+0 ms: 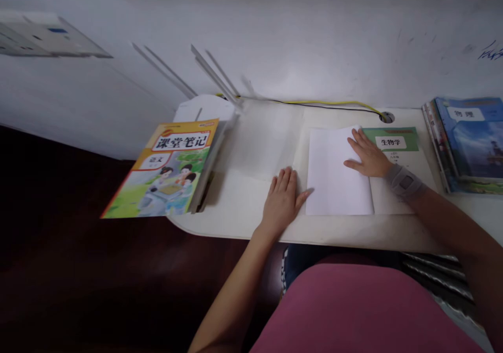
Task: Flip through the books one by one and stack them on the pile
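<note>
Overlapping green book [397, 139], blank white sheet [334, 180]

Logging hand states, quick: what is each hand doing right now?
Left hand: open, flat on the desk, thumb at the white sheet.
Right hand: open, flat on the white sheet, holding nothing.

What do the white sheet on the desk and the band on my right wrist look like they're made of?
White sheet: probably plain paper, matte, thin and flat with crisp straight edges.
Wrist band: looks like grey elastic fabric, matte and soft, wrapped snugly; the weave is too blurred to tell.
</note>
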Motion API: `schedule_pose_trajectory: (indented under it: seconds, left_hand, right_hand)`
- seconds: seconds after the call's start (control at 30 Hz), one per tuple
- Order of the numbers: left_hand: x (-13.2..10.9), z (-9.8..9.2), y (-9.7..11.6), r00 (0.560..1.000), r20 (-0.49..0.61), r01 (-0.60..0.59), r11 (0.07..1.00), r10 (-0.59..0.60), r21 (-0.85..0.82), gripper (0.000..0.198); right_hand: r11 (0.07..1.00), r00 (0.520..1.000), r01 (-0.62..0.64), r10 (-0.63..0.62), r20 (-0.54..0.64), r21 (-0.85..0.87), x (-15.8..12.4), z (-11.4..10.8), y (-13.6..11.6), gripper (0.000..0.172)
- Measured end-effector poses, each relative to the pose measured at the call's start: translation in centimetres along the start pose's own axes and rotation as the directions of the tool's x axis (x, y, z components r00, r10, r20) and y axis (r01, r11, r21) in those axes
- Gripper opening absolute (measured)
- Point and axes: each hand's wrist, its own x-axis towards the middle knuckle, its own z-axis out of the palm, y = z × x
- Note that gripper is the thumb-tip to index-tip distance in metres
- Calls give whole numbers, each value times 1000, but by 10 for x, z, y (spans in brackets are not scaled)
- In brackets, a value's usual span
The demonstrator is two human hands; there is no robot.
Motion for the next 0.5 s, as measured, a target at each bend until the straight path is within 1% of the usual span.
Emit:
schedule_pose_trajectory:
  seconds: [0.17, 0.37, 0.5]
  left_hand:
    - [0, 0, 0, 1000, -3, 6, 1000, -6, -13, 78]
    - [-3, 2, -4, 999, -33, 9, 998, -11, -62, 75]
    - [-3, 3, -6, 999, -33, 8, 998, -10, -68, 74]
  right_hand:
    - [999, 999, -28, 28, -21, -37, 2, 3, -4, 88]
    - [1000, 1000, -5, 5, 1, -30, 3, 4, -1, 90]
    - [998, 999, -40, 40, 15, -47, 5, 5, -3, 92]
